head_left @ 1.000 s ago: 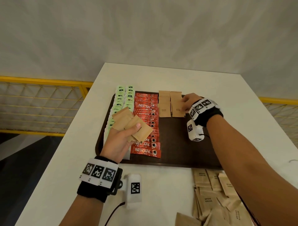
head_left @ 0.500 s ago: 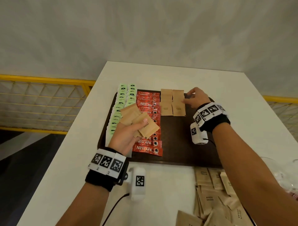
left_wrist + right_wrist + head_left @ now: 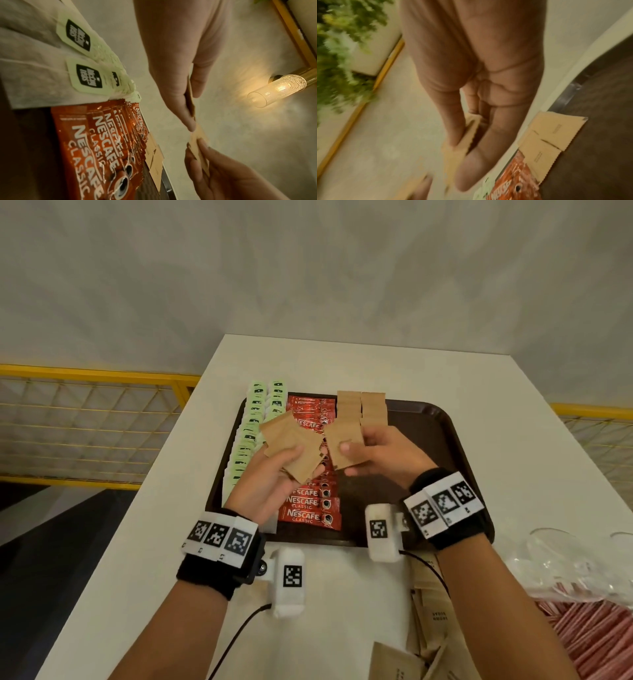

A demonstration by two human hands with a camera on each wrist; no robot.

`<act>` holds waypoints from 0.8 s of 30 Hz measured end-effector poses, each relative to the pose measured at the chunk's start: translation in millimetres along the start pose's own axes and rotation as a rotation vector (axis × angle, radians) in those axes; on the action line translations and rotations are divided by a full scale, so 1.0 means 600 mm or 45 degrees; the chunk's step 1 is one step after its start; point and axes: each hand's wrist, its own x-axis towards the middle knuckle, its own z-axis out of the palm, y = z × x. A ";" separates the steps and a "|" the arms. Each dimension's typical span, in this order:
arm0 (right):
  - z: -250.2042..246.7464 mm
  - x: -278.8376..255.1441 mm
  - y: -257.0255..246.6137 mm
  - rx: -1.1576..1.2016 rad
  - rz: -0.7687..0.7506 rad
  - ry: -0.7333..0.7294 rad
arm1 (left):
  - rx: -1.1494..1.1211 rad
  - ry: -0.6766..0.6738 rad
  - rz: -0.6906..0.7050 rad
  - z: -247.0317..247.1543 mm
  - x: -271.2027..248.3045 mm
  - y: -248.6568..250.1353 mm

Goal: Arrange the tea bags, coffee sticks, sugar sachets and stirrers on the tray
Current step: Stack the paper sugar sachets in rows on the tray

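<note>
A fan of brown sugar sachets [image 3: 291, 448] is held in the left hand [image 3: 270, 484] above the tray [image 3: 442, 446]; how many cannot be counted. One sachet [image 3: 344, 445] is pinched in the right hand [image 3: 380, 453]. The coffee sticks [image 3: 310, 508] are partly hidden beneath. A lit wall lamp [image 3: 276, 90] is shown only in the left wrist view; the right wrist view is blurred, apparently showing foliage [image 3: 342, 54]. Loose sachets [image 3: 428, 628] on the desk [image 3: 342, 357] are cut off.

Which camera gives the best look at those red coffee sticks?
The left wrist view: the coffee sticks fill the frame, their print easy to read. The head view shows the whole row on the tray, partly behind the hands. The right wrist view catches only a blurred red corner.
</note>
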 end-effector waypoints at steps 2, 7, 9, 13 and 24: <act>-0.022 0.006 0.000 0.235 0.076 0.152 | -0.010 0.021 0.013 -0.002 0.002 -0.001; -0.061 0.066 0.008 0.147 0.255 0.416 | 0.034 0.085 0.064 -0.004 0.008 -0.005; -0.064 0.090 0.016 -0.061 0.308 0.463 | 0.048 0.093 0.071 -0.007 0.009 -0.007; -0.064 0.128 0.031 -0.226 0.366 0.498 | 0.100 0.120 0.087 -0.013 0.009 -0.009; -0.049 0.161 0.033 -0.899 0.362 0.546 | 0.064 0.156 -0.057 0.001 0.018 -0.018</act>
